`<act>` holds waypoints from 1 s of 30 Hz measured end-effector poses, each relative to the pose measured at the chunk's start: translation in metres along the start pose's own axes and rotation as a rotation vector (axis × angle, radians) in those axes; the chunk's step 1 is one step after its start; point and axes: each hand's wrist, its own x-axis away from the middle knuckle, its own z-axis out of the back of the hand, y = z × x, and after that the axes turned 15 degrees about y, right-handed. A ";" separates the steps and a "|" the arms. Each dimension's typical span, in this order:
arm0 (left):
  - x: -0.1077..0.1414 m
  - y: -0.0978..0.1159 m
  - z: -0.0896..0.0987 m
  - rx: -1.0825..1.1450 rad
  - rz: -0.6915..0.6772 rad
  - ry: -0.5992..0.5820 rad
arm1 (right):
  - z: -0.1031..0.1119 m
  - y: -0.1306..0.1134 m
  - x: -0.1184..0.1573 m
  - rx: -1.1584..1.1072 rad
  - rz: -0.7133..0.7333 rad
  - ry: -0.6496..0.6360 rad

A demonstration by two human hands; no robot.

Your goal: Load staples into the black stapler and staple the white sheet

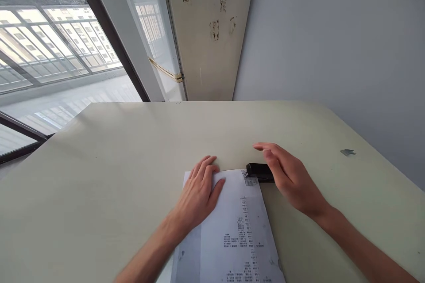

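Printed paper sheets (219,225) lie on the table, running down past the lower edge of the view. My left hand (201,188) rests on their upper left part, its fingers spread and lying flat. A black stapler (259,171) sits at the upper right corner of the paper, its front end over the corner. Beside and partly in front of the stapler is my right hand (287,174), fingers stretched out and thumb apart, grasping nothing. It hides the stapler's rear end. Whether this hand touches the stapler I cannot tell.
The pale table (109,177) reaches back to a beige cabinet (212,62) and a grey wall (332,44) on the right. A dark mark (348,152) shows on the tabletop at right. A dark-framed window (49,40) stands on the left.
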 end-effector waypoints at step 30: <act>-0.015 0.007 0.041 -0.018 -0.118 0.464 | -0.005 -0.020 0.105 -0.346 -0.515 -0.117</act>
